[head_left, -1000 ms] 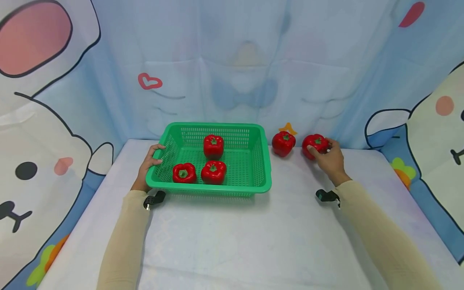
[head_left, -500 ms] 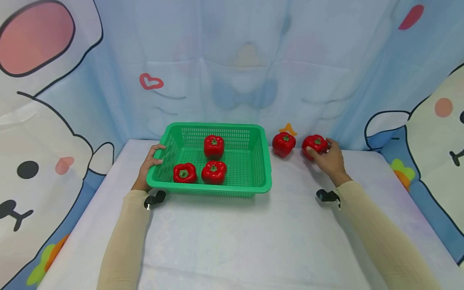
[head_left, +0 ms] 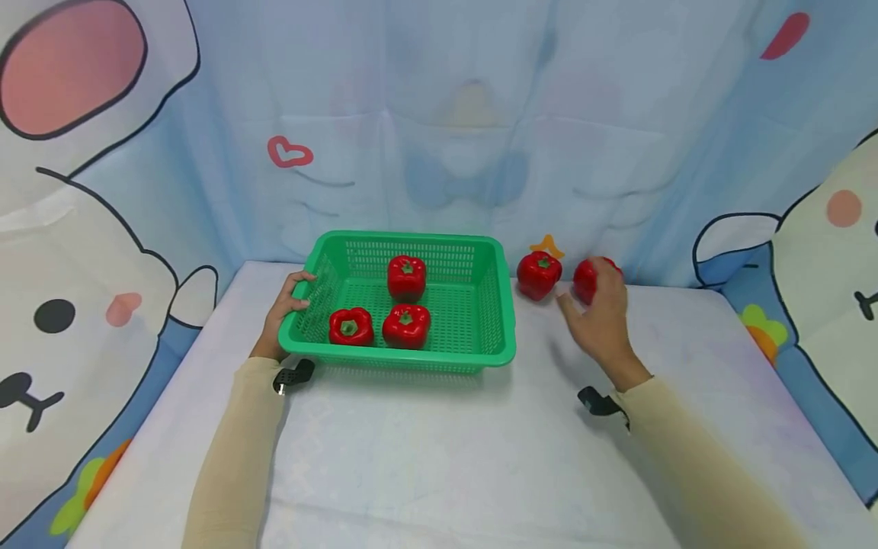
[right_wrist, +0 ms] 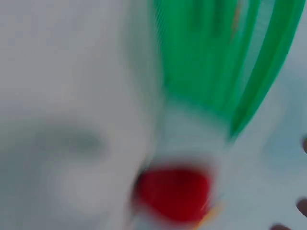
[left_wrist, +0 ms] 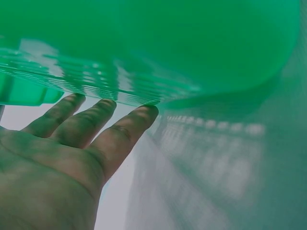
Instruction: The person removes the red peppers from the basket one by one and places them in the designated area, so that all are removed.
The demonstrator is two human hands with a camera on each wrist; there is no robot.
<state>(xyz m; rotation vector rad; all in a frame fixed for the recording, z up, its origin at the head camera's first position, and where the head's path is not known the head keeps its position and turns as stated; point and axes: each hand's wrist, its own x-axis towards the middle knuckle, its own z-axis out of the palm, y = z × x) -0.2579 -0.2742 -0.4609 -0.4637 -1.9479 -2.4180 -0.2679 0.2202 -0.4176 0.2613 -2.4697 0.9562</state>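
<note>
My left hand (head_left: pixel 280 316) holds the left rim of a green plastic basket (head_left: pixel 507 320), with digits over the edge. In the left wrist view, fingers (left_wrist: pixel 127 127) stretch along the basket's outer underside. Three red bell peppers, including one at the back (head_left: pixel 406 279), sit inside the basket. On the table to its right stands another red bell pepper (head_left: pixel 539 275). My right hand (head_left: pixel 604 320) is spread, its thumb apart from the fingers, and partly covers the far-right bell pepper (head_left: pixel 585 282). The right wrist view is blurred, showing a red pepper (right_wrist: pixel 175 194) and fingertips at the edge.
A white cloth (head_left: pixel 425 457) covers the table. Behind it hangs a light blue curtain (head_left: pixel 466 99) with cartoon prints, close to the basket's back and the two loose peppers.
My right hand has let go of the far-right bell pepper, its fingers spreading as it shifts slightly left. That pepper stays in about the same place. My left hand and the basket have barely moved.
</note>
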